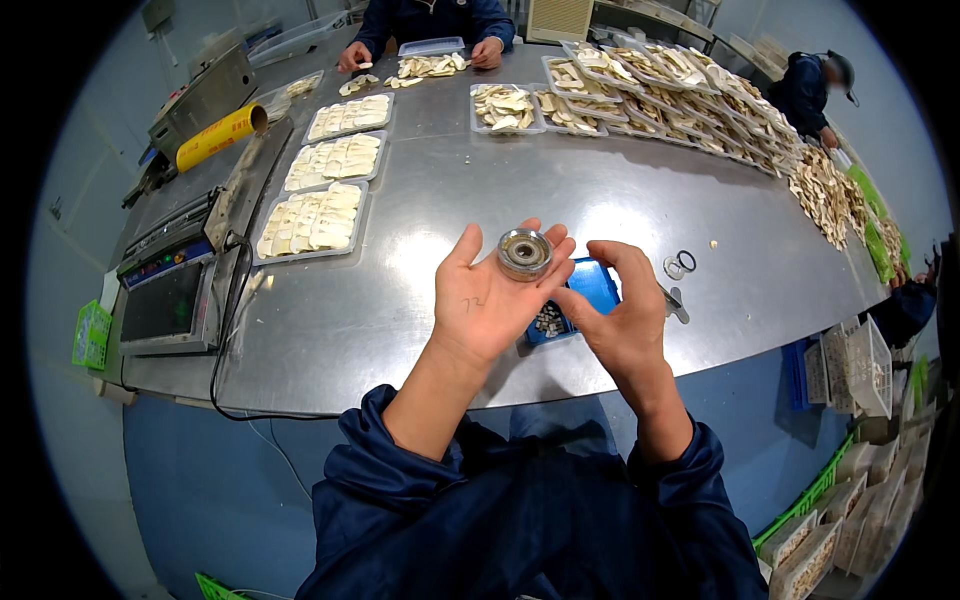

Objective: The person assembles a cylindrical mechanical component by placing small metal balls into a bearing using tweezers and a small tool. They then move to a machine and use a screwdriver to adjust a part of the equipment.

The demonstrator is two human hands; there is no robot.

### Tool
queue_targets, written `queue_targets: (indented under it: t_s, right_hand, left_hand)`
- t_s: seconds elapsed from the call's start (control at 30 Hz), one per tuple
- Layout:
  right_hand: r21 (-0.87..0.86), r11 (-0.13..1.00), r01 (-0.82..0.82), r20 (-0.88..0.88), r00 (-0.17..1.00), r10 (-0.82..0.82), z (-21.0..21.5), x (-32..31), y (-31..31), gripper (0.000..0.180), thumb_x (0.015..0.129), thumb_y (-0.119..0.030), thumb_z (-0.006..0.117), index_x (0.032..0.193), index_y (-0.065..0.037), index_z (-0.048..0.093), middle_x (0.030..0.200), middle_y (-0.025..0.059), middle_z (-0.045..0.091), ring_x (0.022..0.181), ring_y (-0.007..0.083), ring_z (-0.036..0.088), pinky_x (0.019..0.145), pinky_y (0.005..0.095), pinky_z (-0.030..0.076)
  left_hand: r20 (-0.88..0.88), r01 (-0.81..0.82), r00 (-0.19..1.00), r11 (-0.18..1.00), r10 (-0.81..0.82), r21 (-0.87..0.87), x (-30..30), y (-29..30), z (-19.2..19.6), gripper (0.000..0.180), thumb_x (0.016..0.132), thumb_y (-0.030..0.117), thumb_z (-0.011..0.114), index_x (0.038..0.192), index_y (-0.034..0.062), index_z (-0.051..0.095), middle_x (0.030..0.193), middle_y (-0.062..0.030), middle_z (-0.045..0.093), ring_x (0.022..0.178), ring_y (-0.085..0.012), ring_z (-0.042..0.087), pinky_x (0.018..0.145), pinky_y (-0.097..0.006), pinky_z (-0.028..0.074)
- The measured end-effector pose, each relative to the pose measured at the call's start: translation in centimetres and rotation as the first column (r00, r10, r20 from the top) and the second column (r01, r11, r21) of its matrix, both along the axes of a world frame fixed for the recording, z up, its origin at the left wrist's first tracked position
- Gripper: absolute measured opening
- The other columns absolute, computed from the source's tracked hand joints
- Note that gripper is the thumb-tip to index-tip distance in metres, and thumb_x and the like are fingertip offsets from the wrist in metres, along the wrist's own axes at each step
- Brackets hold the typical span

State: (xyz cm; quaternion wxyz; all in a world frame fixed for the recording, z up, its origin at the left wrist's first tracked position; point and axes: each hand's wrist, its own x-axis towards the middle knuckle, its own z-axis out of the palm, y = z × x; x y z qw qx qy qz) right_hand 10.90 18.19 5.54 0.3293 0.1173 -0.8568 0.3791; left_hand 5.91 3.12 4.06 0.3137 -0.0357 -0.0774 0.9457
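Your left hand (487,300) is held palm up above the near edge of the steel tabletop (420,260), fingers spread and released. A round metal disc (525,254) (ring-shaped, w/ a darker centre) rests flat on the fingertips of that hand; nothing is curled around it. Your right hand (622,315) is just beside it on the right, palm turned inward, fingers loosely bent, thumb and forefinger close to the disc's edge. Contact w/ the disc cannot be confirmed; the hand grips nothing that shows.

Below and between both hands, a small blue box (585,296) sits on the tabletop; small pale pieces show in its open part. Right of the box lie two small rings (680,264) and a small metal part (675,303), apart from your hands.

Left side of the tabletop: a sealing machine (175,290) w/ a black cable running off the near edge, and a yellow roll (220,137) behind it. Three clear trays (330,170) of pale slices are lined up beside the machine. More filled trays (620,90) run along the far and right edges, w/ a loose heap of slices (825,195) at the right.

A second person in a dark blue sleeve works at the far edge, both hands at a clear tray (432,47). A third person stands at the far right corner.
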Motion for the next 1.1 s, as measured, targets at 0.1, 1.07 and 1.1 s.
queue_targets:
  t_s: [0.1, 1.07, 1.1]
  right_hand:
    - [-0.016, 0.999, -0.03, -0.049, 0.998, 0.029, 0.1, -0.3, -0.9, 0.051, 0.063, -0.012, 0.077, 0.107, 0.0, 0.054, 0.103, 0.0163, 0.057, 0.096, 0.0332, 0.054, 0.082, 0.0385, 0.045]
    - [0.079, 0.997, -0.007, 0.067, 0.998, 0.001, -0.9, -2.1, -2.5, 0.061, 0.06, -0.014, 0.078, 0.112, 0.002, 0.051, 0.101, 0.0168, 0.057, 0.097, 0.0334, 0.053, 0.082, 0.0402, 0.045]
    - [0.095, 0.995, -0.017, 0.059, 0.998, 0.012, -0.9, -2.1, -2.0, 0.062, 0.059, -0.015, 0.079, 0.112, 0.002, 0.051, 0.102, 0.0169, 0.057, 0.097, 0.0335, 0.054, 0.082, 0.0399, 0.045]
  left_hand:
    - [-0.06, 0.009, 0.998, 1.0, -0.01, -0.027, 0.0, -0.1, -0.4, 0.057, 0.097, 0.039, 0.031, 0.13, -0.0076, 0.03, 0.137, -0.0305, 0.027, 0.132, -0.0436, 0.024, 0.11, -0.055, 0.02]
    - [-0.05, 0.039, 0.998, 0.992, -0.046, -0.123, 0.0, 0.3, -1.9, 0.051, 0.099, 0.038, 0.023, 0.122, -0.005, 0.04, 0.125, -0.024, 0.044, 0.119, -0.0364, 0.042, 0.103, -0.047, 0.035]
    - [-0.037, 0.031, 0.999, 0.991, -0.036, -0.126, 0.0, 0.4, -1.7, 0.05, 0.099, 0.037, 0.024, 0.122, -0.0053, 0.04, 0.126, -0.025, 0.043, 0.119, -0.0374, 0.041, 0.103, -0.047, 0.035]
